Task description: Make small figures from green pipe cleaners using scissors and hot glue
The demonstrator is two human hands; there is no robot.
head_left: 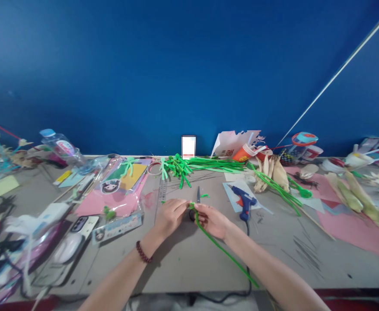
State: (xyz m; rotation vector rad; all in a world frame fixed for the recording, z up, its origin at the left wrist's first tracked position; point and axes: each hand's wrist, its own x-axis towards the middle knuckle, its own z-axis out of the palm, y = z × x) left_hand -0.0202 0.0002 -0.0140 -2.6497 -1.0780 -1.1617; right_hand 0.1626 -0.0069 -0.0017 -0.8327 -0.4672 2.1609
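Note:
Both hands meet over the middle of the table around the end of a long green pipe cleaner [223, 248]. My left hand [171, 216] pinches its tip from the left, fingers pressed together. From the other side my right hand [211, 219] grips the same end between thumb and fingers. The rest of the stem slants down to the right, beneath my right forearm. Scissors [198, 194] lie just beyond the fingers, their handles partly hidden by my hands. A short green scrap [204, 195] rests beside the blades.
A blue glue gun [245, 201] lies on paper to the right, its cord running to the front edge. Bundled green stems [218, 164] lie along the back wall. Pink sheets in plastic [111, 192] and a phone [82, 226] are at left; dried husks [278, 175] stand at right.

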